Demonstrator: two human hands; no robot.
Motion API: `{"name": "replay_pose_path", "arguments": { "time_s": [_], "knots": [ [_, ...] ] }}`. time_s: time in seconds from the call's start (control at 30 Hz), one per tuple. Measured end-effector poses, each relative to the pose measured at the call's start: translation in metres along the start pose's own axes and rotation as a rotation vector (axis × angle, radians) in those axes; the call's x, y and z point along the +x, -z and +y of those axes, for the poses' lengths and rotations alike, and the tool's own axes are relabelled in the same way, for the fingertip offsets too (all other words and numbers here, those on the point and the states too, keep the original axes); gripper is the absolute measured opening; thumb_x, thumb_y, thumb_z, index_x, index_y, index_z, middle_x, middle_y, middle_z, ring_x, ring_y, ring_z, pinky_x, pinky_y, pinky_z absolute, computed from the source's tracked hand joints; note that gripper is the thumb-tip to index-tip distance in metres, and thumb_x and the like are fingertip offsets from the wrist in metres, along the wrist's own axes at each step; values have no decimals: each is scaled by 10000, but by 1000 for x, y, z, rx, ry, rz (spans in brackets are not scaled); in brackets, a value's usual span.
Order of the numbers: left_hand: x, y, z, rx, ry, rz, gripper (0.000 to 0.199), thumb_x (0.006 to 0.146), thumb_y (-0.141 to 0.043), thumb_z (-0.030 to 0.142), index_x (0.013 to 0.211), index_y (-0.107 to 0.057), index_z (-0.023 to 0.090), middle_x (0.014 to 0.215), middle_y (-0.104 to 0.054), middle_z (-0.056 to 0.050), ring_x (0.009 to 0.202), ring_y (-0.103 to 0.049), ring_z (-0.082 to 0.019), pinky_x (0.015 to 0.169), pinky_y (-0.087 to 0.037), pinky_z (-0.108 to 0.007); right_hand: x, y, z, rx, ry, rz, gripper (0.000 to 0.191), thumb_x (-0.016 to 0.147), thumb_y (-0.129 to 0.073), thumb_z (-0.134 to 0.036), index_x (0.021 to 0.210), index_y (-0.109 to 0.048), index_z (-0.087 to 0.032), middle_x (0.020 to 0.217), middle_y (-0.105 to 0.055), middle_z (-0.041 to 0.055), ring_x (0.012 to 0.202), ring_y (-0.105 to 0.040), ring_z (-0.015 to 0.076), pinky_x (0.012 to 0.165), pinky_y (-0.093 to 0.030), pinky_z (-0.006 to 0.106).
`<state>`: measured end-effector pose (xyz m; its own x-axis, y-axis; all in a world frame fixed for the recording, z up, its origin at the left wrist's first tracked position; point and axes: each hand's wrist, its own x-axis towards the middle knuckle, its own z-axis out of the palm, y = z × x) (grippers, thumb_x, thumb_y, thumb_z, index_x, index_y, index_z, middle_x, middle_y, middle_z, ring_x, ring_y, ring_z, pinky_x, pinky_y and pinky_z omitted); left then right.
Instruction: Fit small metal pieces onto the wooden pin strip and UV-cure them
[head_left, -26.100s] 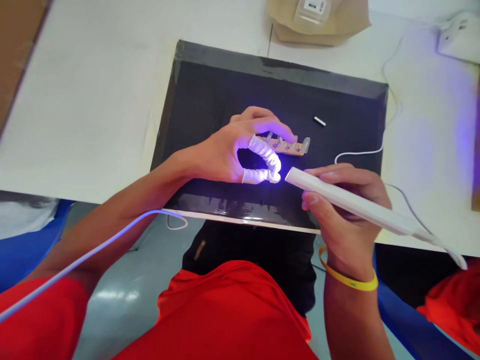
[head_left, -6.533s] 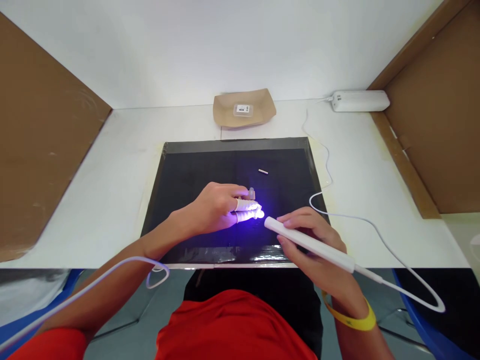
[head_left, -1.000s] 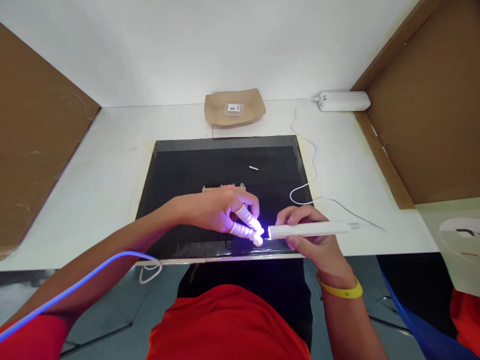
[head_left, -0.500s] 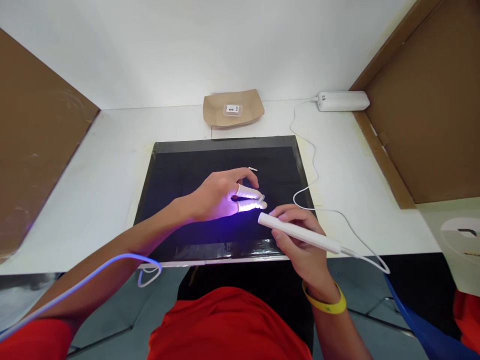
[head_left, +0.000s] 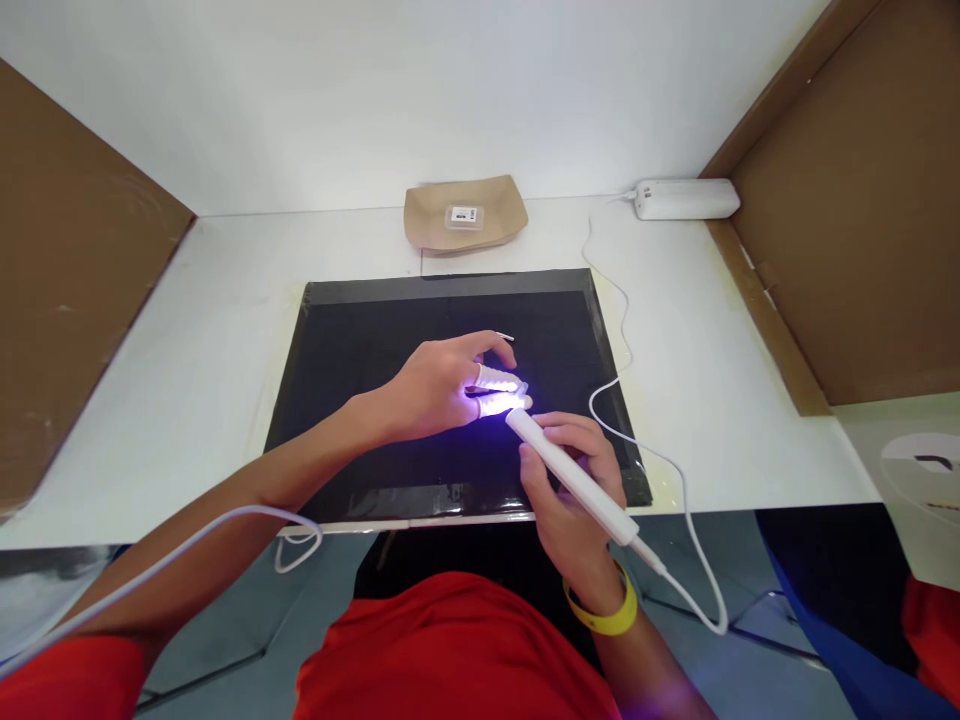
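Note:
My left hand (head_left: 457, 385) is over the black mat (head_left: 360, 350), with white covers on two fingers. Those fingertips come together around a small clear piece (head_left: 523, 388), too small to make out. My right hand (head_left: 574, 490) is closed on a white pen-shaped lamp (head_left: 577, 485), whose front end is close beside the covered fingertips. Violet light falls on the covers. A small white stick (head_left: 505, 336) lies on the mat just beyond my left hand.
A brown paper tray (head_left: 499, 215) holding a small labelled clear box (head_left: 464, 217) stands at the back. A white power strip (head_left: 686, 199) lies back right. A white cable (head_left: 630, 350) crosses the table's right side. Brown panels flank both sides.
My right hand has moved left with the lamp, which now points more steeply away from me and is nearer the covered fingers. The violet glow there is brighter. My left hand has hardly moved.

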<state>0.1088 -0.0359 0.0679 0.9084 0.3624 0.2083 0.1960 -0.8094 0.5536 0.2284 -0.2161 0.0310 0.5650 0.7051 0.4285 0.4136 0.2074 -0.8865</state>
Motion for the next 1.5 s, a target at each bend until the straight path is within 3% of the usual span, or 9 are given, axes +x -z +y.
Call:
{"name": "replay_pose_path", "arguments": {
  "time_s": [0.2, 0.53, 0.77, 0.97, 1.13, 1.23, 1.5],
  "knots": [
    [0, 2, -1, 24, 0, -21, 192, 909, -738, 175, 1024, -853, 276, 1170, -754, -13, 793, -660, -96, 726, -512, -224, 0, 0, -1, 14, 12, -5, 232, 894, -725, -106, 1043, -639, -263, 1062, -711, 26, 971, -718, 160, 828, -631, 329],
    [-5, 2, -4, -104, -66, -112, 152, 965, -756, 338, 1044, -858, 260, 1180, -737, -49, 877, -681, -114, 819, -538, -222, 9, 21, 9, 58, -33, -35, 257, 884, -739, -98, 1055, -657, -270, 1082, -716, 14, 1016, -708, 163, 871, -620, 333],
    [-5, 8, 4, -194, -100, -226, 147, 936, -800, 378, 1046, -869, 309, 1179, -722, -36, 809, -604, -91, 754, -489, -204, 20, 33, 15, 210, -104, -153, 228, 898, -732, -102, 1028, -671, -280, 1056, -718, 9, 973, -710, 150, 761, -617, 272],
    [-4, 11, 9, -246, -70, -317, 110, 905, -836, 354, 1000, -870, 309, 1150, -721, -3, 771, -591, -60, 698, -477, -177, 25, 41, 18, 279, -172, -174, 204, 902, -737, -117, 1011, -682, -280, 1027, -717, 2, 865, -686, 137, 640, -571, 254],
    [-2, 12, 8, -262, 40, -354, 315, 887, -848, 389, 1158, -798, 238, 1044, -725, -5, 758, -588, -88, 695, -487, -200, 24, 44, 19, 309, -193, -239, 210, 897, -739, -116, 1016, -693, -283, 1008, -716, -7, 823, -673, 119, 601, -533, 232],
    [-1, 13, 8, -274, 55, -347, 325, 887, -843, 380, 1167, -784, 226, 1015, -727, -10, 797, -629, -108, 710, -500, -204, 23, 45, 19, 314, -181, -255, 220, 890, -741, -113, 1017, -695, -286, 995, -721, -8, 836, -677, 121, 604, -534, 224],
    [-3, 10, -1, -260, -100, -292, 143, 915, -820, 295, 1052, -845, 259, 1210, -721, -39, 889, -646, -112, 808, -528, -229, 22, 45, 15, 301, -142, -271, 237, 889, -731, -92, 1023, -697, -286, 984, -721, -15, 928, -712, 120, 768, -613, 230]
  ]
}}
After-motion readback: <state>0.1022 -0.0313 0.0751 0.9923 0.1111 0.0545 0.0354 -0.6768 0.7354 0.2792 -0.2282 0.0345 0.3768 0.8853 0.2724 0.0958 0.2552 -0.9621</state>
